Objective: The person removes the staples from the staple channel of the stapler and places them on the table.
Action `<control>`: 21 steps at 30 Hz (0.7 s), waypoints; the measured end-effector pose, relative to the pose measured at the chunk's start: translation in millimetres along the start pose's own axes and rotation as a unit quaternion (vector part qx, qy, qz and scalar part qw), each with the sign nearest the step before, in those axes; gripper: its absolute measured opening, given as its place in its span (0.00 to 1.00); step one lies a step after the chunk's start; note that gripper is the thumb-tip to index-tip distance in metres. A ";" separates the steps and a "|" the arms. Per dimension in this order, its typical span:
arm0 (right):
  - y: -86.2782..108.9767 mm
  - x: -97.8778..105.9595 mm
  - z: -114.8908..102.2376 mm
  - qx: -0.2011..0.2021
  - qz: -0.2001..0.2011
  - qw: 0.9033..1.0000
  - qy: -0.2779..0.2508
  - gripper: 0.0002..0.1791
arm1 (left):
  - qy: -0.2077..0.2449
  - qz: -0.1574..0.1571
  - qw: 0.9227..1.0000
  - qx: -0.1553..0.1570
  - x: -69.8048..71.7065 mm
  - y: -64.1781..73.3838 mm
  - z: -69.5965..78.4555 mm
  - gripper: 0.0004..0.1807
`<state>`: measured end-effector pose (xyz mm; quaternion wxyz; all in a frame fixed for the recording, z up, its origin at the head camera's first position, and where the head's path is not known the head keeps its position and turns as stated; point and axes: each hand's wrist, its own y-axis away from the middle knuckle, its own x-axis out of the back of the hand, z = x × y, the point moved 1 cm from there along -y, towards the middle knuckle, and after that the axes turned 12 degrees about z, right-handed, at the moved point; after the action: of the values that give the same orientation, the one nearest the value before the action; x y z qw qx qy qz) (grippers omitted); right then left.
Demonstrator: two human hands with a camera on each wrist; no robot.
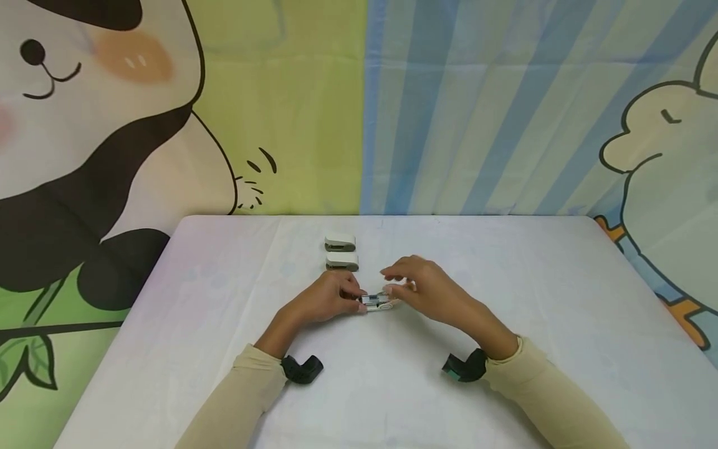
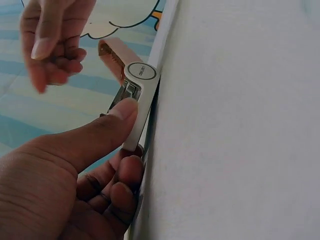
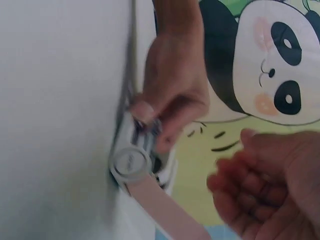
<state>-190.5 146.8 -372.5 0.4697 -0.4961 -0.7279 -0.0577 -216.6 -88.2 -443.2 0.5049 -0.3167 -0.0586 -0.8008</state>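
Note:
A small stapler [image 1: 379, 306] with a white base, a round hub and a pink cover lies at the middle of the table, its cover swung wide back in both wrist views. My left hand [image 1: 325, 297] pinches the base end, thumb [image 2: 122, 112] on the inner metal part and curled fingers behind. Just right of the stapler, my right hand [image 1: 432, 292] hovers with loosely bent fingers and holds nothing. In the right wrist view the pink cover [image 3: 167, 207] points toward that hand, apart from it.
Two more small staplers, one nearer [image 1: 342, 260] and one farther [image 1: 339, 242], stand in a row behind my left hand. A white cloth covers the table [image 1: 224, 374]. Behind its far edge hangs a printed curtain [image 1: 303, 125]. Each wrist wears a black camera.

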 end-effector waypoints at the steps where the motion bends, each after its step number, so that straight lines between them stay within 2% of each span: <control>1: 0.1 -3.5 -1.6 0.025 -0.002 1.000 -0.018 0.15 | 0.003 0.001 1.000 -0.001 -0.2 0.1 0.1 0.11; 3: 0.4 -11.3 -3.7 0.062 -0.015 0.997 -0.034 0.13 | 0.007 0.002 1.000 -0.001 -0.7 -0.2 0.1 0.11; 6: 2.0 -22.3 -3.4 0.078 -0.028 0.997 0.000 0.11 | 0.013 0.000 1.000 0.001 -2.2 -0.4 0.1 0.11; 10: 3.9 -31.1 -1.5 0.056 -0.039 0.996 0.052 0.08 | 0.009 0.000 1.000 -0.012 -3.3 -1.0 1.0 0.11; 14: 4.3 -35.6 -1.4 0.032 -0.031 0.996 0.077 0.05 | 0.011 0.001 0.999 -0.034 -3.7 -1.3 3.2 0.10; 21: 3.5 -41.1 -2.4 -0.001 -0.030 0.995 0.094 0.05 | 0.016 0.002 0.999 -0.028 -3.7 -1.3 5.0 0.10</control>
<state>-183.5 119.7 -403.0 0.5338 -0.4673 -0.6946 -0.1190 -214.4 -82.6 -441.0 0.4979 -0.3179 -0.0270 -0.8064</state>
